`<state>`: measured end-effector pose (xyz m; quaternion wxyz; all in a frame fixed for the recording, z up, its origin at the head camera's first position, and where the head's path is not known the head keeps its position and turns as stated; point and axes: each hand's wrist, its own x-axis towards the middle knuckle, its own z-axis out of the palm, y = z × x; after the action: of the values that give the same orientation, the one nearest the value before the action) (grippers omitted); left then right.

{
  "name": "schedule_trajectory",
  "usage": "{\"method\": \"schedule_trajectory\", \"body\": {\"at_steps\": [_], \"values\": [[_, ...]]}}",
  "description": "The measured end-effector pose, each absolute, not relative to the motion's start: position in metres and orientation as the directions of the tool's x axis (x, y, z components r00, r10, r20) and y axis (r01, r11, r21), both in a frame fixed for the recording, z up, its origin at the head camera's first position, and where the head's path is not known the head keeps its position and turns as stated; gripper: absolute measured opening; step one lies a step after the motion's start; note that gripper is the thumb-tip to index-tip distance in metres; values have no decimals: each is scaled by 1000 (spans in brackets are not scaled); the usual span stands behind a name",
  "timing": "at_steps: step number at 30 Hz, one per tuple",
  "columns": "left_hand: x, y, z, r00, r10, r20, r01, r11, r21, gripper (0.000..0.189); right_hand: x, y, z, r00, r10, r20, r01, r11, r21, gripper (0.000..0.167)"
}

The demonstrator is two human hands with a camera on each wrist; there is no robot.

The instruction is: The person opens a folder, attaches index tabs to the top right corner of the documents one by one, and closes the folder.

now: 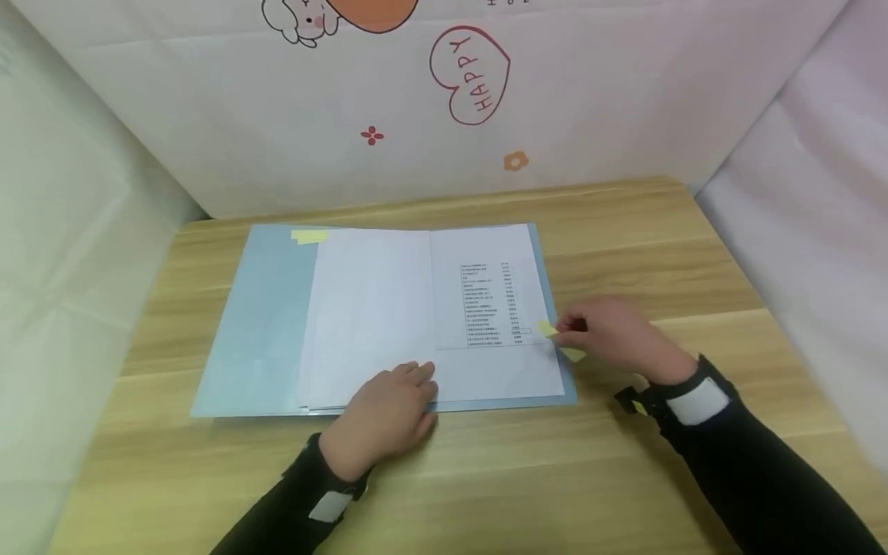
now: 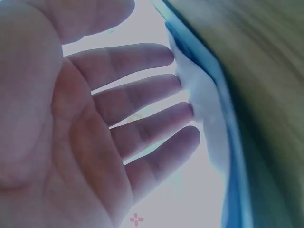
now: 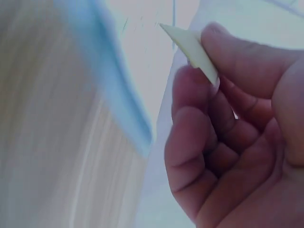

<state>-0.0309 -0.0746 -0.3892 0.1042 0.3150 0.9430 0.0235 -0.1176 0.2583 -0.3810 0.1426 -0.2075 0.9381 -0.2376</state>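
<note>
A light blue folder (image 1: 244, 331) lies open on the table, with white pages (image 1: 371, 308) inside. The right-hand page (image 1: 496, 378) carries a printed list. My left hand (image 1: 388, 408) rests across the lower edge of the pages near the fold; its fingers look straight and slightly spread in the left wrist view. At the right page's outer edge, my right hand (image 1: 617, 335) pinches a yellow sticky note (image 3: 192, 47) between thumb and fingers. Another bit of yellow paper (image 1: 574, 354) shows just below that hand, partly covered by it.
Yellow sticky tabs (image 1: 310, 236) stick out at the upper left of the pages. The folder lies on a wood-grain table (image 1: 659, 254). Behind stands a white cloth (image 1: 590, 100) with printed drawings; pale cloth also hangs on both sides.
</note>
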Motion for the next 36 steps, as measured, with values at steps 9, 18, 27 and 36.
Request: {"method": "schedule_trajectory", "body": {"at_steps": [9, 18, 27, 36], "values": [[-34, -57, -373, -830, 554, -69, 505, 797, 332, 27, -101, 208, -372, -870, -444, -213, -195, 708, -679, 10], [-36, -39, -371, -928, 369, -52, 178, 562, 808, 26, -86, 181, -369, -856, -486, -176, -135, 539, -831, 9], [-38, -44, -376, -928, 372, -28, 103, 327, 939, 10, -76, 170, -368, -825, -535, -184, -121, 485, -866, 15], [-35, -47, -377, -929, 371, -7, 132, 349, 928, 18, -74, 170, -369, -820, -541, -184, -111, 467, -877, 20]]}}
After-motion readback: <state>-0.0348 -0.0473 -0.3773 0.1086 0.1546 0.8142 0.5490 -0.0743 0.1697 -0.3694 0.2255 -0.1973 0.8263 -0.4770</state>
